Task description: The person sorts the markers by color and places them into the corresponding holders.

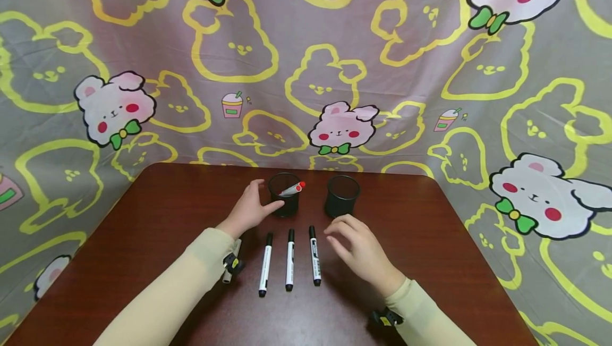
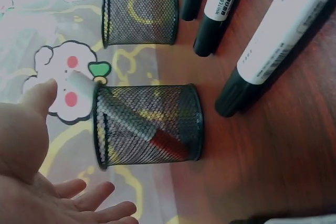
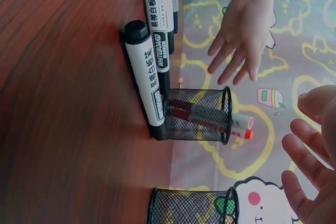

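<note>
My left hand is beside the left black mesh pen holder, fingers spread and holding nothing. Two white markers with red parts lean inside that holder; the left wrist view shows a red cap low behind the mesh. My right hand hovers with loosely bent fingers, right of a black-capped whiteboard marker and in front of the right mesh pen holder. Two more black-capped whiteboard markers lie to its left, roughly parallel. Nothing is between the right hand's fingers.
Another marker lies partly hidden under my left wrist. The brown wooden table ends at a patterned cloth backdrop behind the holders. Dark devices with straps sit on both wrists.
</note>
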`<control>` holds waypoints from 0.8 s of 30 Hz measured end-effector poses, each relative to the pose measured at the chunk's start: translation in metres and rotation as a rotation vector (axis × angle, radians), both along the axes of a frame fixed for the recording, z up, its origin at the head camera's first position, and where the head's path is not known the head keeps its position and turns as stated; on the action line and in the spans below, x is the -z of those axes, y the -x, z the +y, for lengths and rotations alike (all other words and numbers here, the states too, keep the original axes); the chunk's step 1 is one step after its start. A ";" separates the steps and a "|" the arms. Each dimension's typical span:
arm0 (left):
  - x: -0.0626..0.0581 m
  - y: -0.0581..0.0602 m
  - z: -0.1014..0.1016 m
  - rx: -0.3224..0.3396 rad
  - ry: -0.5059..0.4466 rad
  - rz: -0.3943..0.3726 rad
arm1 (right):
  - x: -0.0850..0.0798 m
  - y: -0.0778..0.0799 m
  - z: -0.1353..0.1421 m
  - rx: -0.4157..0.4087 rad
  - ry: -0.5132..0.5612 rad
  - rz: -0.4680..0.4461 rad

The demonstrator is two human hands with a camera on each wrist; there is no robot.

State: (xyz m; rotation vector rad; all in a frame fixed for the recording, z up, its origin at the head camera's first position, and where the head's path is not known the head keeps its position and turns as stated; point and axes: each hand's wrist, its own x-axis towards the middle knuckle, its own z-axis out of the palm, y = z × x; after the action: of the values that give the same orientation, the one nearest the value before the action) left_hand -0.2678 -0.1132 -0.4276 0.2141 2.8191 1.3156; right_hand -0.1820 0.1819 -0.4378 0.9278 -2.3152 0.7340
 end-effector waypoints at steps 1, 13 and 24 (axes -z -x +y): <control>-0.002 -0.003 -0.001 -0.002 0.004 0.007 | 0.000 0.000 0.000 -0.006 0.006 0.003; -0.018 -0.038 -0.009 0.011 0.004 0.102 | -0.005 -0.003 0.005 0.004 0.033 -0.006; -0.019 -0.065 -0.013 0.003 0.017 0.199 | -0.009 -0.010 0.011 0.029 0.048 0.011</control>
State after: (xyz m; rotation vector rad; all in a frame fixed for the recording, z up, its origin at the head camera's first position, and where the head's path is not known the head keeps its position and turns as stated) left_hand -0.2023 -0.1260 -0.4085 0.3681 2.9889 1.3396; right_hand -0.1720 0.1924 -0.4289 0.8725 -2.2868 0.7671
